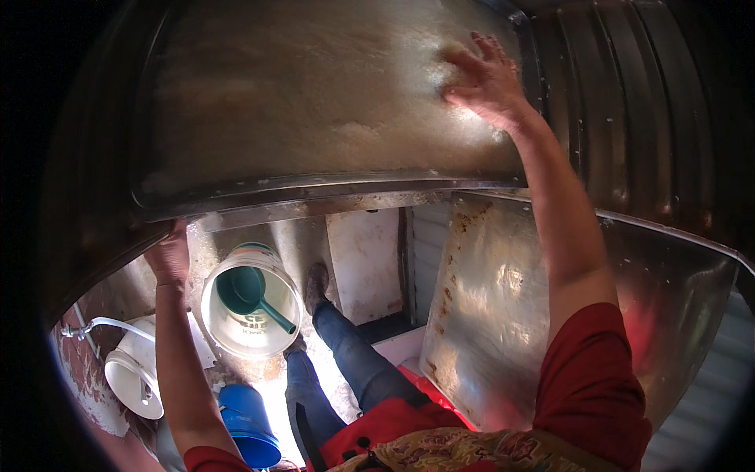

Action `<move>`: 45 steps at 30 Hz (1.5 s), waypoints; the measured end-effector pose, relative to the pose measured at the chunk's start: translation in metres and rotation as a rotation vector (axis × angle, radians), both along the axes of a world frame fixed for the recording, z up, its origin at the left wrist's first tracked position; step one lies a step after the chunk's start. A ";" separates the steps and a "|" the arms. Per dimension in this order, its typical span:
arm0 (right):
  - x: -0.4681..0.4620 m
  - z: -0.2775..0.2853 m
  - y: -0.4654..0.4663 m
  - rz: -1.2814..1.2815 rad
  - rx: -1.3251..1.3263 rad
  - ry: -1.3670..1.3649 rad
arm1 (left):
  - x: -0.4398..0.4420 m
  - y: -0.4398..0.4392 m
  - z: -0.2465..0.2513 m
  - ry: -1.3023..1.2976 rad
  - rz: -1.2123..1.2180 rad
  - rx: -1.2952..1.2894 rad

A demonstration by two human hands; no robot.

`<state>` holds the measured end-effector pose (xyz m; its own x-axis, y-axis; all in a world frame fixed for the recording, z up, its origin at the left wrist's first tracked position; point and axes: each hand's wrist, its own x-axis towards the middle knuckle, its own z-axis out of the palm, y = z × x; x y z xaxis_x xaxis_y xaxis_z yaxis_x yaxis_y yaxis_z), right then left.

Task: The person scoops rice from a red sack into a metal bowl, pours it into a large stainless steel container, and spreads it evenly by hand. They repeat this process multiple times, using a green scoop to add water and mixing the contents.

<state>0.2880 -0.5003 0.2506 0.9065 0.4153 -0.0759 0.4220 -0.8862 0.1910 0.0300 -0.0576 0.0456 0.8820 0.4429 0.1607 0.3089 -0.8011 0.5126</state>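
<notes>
A large metal sink (354, 184) fills the upper part of the view, its basin holding what looks like cloudy water. My right hand (485, 82) is at the right side of the basin, fingers spread, with nothing seen in its grasp; whether it touches the water or the bottom is unclear. Below the front left rim is my left hand (171, 253), its fingers hidden under the edge. Near it on the floor stands a white plastic bucket (212, 312) with a green plastic dipper (242, 290) inside.
A ribbed metal drainboard (625, 106) adjoins the basin on the right, above a stained metal panel (489, 307). A blue bucket (245, 413) and another white bucket (127, 377) stand at the lower left, near a tap with a pale hose (121, 324).
</notes>
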 end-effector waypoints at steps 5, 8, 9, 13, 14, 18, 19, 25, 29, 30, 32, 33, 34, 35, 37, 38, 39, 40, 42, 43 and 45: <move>0.006 0.001 -0.056 -0.113 0.108 0.056 | -0.002 0.007 -0.007 0.024 -0.015 0.066; 0.000 -0.002 -0.083 -0.141 0.085 0.067 | -0.005 0.008 -0.012 0.004 0.043 -0.055; -0.003 -0.003 -0.092 -0.145 0.086 0.066 | -0.005 0.009 -0.014 -0.016 0.058 -0.092; -0.016 -0.005 -0.117 -0.249 0.227 0.114 | -0.004 0.016 -0.021 -0.006 -0.112 0.226; -0.019 -0.008 -0.117 -0.301 0.419 0.109 | -0.004 0.017 -0.022 -0.002 -0.142 0.314; -0.017 -0.029 -0.073 -0.506 0.776 0.067 | -0.006 0.016 -0.023 0.093 -0.018 0.098; -0.013 -0.036 -0.055 -0.560 0.775 0.059 | -0.006 0.015 -0.023 0.077 -0.007 0.059; 0.010 -0.047 0.010 0.167 0.251 -0.042 | -0.012 0.020 -0.025 0.065 -0.009 -0.085; 0.062 -0.041 -0.020 0.019 0.248 -0.034 | -0.014 0.028 -0.035 0.047 -0.036 -0.093; 0.074 -0.045 -0.029 -0.085 0.295 -0.034 | -0.016 0.028 -0.037 0.040 -0.044 -0.073; 0.098 -0.046 -0.045 -0.247 0.323 -0.050 | -0.018 0.027 -0.042 0.037 -0.024 -0.041; 0.109 -0.046 -0.050 -0.296 0.342 -0.104 | -0.019 0.026 -0.043 0.036 -0.015 -0.023; 0.118 -0.045 -0.052 -0.400 0.343 -0.120 | -0.019 0.025 -0.044 0.033 -0.044 0.059; 0.125 -0.045 -0.050 -0.503 0.346 -0.135 | -0.020 0.025 -0.044 0.031 -0.046 0.055; 0.135 -0.045 -0.034 -0.465 0.395 -0.138 | -0.021 0.024 -0.043 -0.004 -0.028 -0.023; 0.138 -0.044 -0.024 -0.464 0.424 -0.134 | -0.020 0.024 -0.043 0.108 -0.099 0.305; 0.140 -0.043 -0.011 -0.422 0.429 -0.131 | -0.019 0.024 -0.042 0.150 -0.103 0.312; 0.141 -0.045 0.006 -0.398 0.438 -0.121 | -0.019 0.023 -0.041 0.192 -0.109 0.317; 0.139 -0.048 0.042 -0.322 0.455 -0.112 | -0.018 0.022 -0.038 0.200 -0.116 0.302; 0.135 -0.048 0.060 -0.261 0.466 -0.110 | -0.018 0.020 -0.037 0.166 -0.117 0.281; 0.131 -0.041 0.097 -0.188 0.475 -0.061 | -0.018 0.018 -0.033 0.130 -0.089 0.176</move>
<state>0.4193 -0.4032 0.2098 0.9658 0.2205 0.1366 0.2476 -0.9406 -0.2323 0.0125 -0.0393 0.0126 0.9346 0.3380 0.1107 0.2878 -0.9016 0.3229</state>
